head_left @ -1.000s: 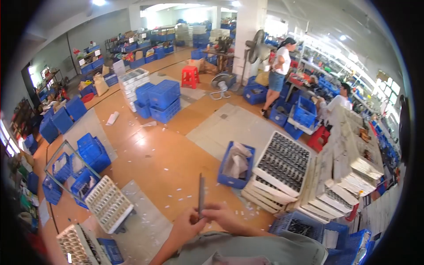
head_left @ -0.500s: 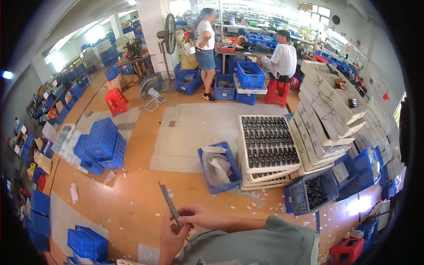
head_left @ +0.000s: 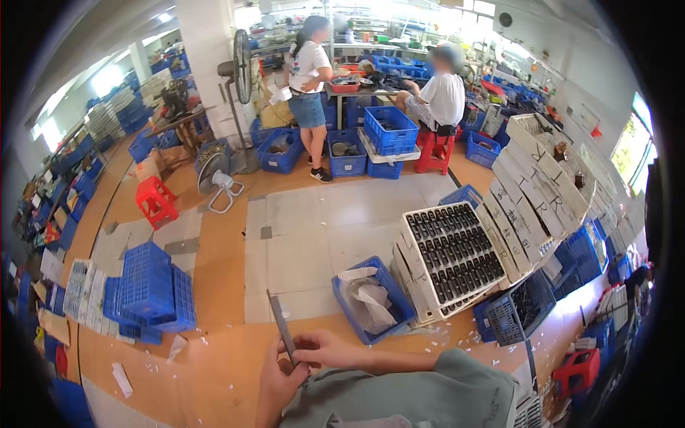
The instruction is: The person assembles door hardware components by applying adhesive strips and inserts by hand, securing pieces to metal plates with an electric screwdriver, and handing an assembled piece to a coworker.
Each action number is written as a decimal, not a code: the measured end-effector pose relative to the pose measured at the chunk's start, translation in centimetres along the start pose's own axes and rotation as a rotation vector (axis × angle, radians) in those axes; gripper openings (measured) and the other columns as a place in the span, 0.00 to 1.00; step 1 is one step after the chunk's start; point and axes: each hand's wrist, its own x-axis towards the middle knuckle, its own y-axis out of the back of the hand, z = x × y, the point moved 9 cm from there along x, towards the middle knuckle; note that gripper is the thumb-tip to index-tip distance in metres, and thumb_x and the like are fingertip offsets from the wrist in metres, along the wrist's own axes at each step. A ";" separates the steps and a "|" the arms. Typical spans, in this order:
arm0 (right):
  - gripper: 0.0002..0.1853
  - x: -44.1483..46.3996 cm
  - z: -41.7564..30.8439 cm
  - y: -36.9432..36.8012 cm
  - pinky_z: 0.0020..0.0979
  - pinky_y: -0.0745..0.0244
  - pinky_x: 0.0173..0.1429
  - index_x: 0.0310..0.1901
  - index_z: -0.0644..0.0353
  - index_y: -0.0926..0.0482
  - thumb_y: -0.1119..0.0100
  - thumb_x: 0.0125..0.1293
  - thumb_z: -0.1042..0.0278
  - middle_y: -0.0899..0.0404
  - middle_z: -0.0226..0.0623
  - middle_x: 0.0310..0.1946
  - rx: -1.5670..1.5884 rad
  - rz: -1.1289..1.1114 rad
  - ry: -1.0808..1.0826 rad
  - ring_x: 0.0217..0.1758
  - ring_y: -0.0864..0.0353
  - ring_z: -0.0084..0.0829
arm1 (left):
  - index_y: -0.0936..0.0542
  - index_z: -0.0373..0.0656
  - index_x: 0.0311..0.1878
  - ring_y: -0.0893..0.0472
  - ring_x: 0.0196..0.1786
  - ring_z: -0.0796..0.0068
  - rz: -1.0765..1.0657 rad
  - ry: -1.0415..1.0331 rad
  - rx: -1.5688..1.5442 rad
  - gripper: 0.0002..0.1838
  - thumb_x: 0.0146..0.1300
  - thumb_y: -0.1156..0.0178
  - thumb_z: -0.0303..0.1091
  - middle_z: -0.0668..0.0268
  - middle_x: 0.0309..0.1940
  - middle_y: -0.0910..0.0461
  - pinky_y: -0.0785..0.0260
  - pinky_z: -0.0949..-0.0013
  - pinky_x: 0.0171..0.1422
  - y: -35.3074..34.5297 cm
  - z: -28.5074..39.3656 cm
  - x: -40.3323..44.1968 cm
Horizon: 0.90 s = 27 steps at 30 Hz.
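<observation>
Grey strip (head_left: 281,322) tilted, lower end in left hand (head_left: 280,378) and right hand (head_left: 330,350)

Single head-worn cam, fisheye, black rounded border. Looks forward and down from the wearer's head, over the grey-green shirt (head_left: 399,396). Left grip (head_left: 280,374) and right grip (head_left: 325,350) are nearest, low and just left of centre, seen from above. Floor (head_left: 221,285) runs through mid-frame. Standing person (head_left: 308,78) and seated person (head_left: 442,100) well back, near top; pillar (head_left: 203,57) upper left, window (head_left: 635,135) far right.
</observation>
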 end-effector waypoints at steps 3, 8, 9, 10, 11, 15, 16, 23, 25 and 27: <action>0.13 5.7 -2.0 1.5 0.24 0.31 0.32 0.52 0.67 0.20 0.39 0.73 0.66 0.18 0.31 0.34 0.070 0.108 0.053 0.31 0.25 0.19 | 0.33 0.34 0.61 0.14 0.37 0.71 -0.133 0.001 -0.020 0.24 0.65 0.34 0.21 0.55 0.49 0.20 0.18 0.71 0.39 2.1 2.9 6.1; 0.11 9.6 -6.5 6.1 0.23 0.31 0.33 0.47 0.65 0.20 0.38 0.72 0.66 0.19 0.30 0.33 0.093 0.484 0.062 0.30 0.26 0.17 | 0.30 0.35 0.52 0.16 0.37 0.77 -0.294 -0.048 0.135 0.20 0.65 0.30 0.26 0.57 0.49 0.20 0.24 0.74 0.35 5.6 1.4 15.7; 0.10 10.0 -7.3 6.8 0.23 0.32 0.34 0.46 0.65 0.20 0.37 0.72 0.66 0.20 0.29 0.33 0.144 0.548 0.057 0.30 0.26 0.17 | 0.28 0.35 0.51 0.17 0.37 0.78 -0.366 0.005 0.135 0.17 0.66 0.31 0.26 0.58 0.47 0.19 0.24 0.75 0.36 5.3 1.3 17.3; 0.10 10.5 -7.8 7.7 0.22 0.32 0.34 0.46 0.65 0.21 0.37 0.72 0.66 0.20 0.29 0.32 0.197 0.609 0.056 0.30 0.26 0.17 | 0.27 0.35 0.50 0.17 0.37 0.78 -0.439 0.055 0.139 0.15 0.67 0.31 0.26 0.59 0.45 0.19 0.24 0.76 0.37 4.9 1.6 19.0; 0.09 11.4 -7.7 9.0 0.22 0.32 0.34 0.44 0.64 0.20 0.37 0.72 0.66 0.21 0.28 0.31 0.209 0.679 0.092 0.30 0.26 0.16 | 0.25 0.35 0.51 0.18 0.37 0.79 -0.449 0.146 0.233 0.14 0.69 0.33 0.28 0.60 0.43 0.18 0.25 0.75 0.39 4.6 2.8 20.2; 0.13 15.0 -9.3 14.5 0.24 0.29 0.33 0.47 0.66 0.18 0.36 0.73 0.63 0.19 0.29 0.33 0.100 0.800 0.191 0.30 0.25 0.17 | 0.26 0.33 0.55 0.17 0.37 0.79 -0.518 0.078 0.411 0.15 0.70 0.35 0.28 0.60 0.42 0.17 0.22 0.72 0.40 3.0 3.7 27.6; 0.13 15.9 -9.7 16.1 0.24 0.29 0.33 0.47 0.66 0.18 0.36 0.73 0.63 0.19 0.29 0.33 0.106 0.815 0.213 0.30 0.25 0.17 | 0.25 0.33 0.55 0.17 0.36 0.78 -0.475 0.083 0.276 0.15 0.70 0.36 0.29 0.60 0.41 0.17 0.21 0.70 0.40 3.2 2.2 30.5; 0.16 19.1 -11.5 28.6 0.29 0.22 0.41 0.50 0.68 0.17 0.39 0.72 0.61 0.15 0.37 0.33 -0.291 1.016 0.239 0.35 0.18 0.24 | 0.24 0.34 0.54 0.20 0.30 0.76 -0.407 0.452 -0.114 0.14 0.75 0.43 0.37 0.58 0.39 0.18 0.20 0.69 0.35 3.9 -2.5 52.8; 0.15 17.0 -13.0 29.6 0.29 0.22 0.42 0.49 0.67 0.17 0.38 0.72 0.62 0.14 0.38 0.33 -0.334 1.126 0.231 0.36 0.17 0.24 | 0.23 0.36 0.48 0.21 0.28 0.78 -0.326 0.512 -0.281 0.12 0.76 0.43 0.38 0.60 0.37 0.18 0.24 0.74 0.30 3.3 -2.8 58.1; 0.14 14.4 -13.3 30.9 0.29 0.22 0.42 0.49 0.67 0.16 0.38 0.71 0.64 0.14 0.38 0.33 -0.403 1.221 0.201 0.36 0.17 0.25 | 0.23 0.40 0.43 0.23 0.24 0.82 -0.241 0.571 -0.349 0.11 0.76 0.42 0.40 0.65 0.32 0.19 0.28 0.78 0.25 1.4 -1.2 62.2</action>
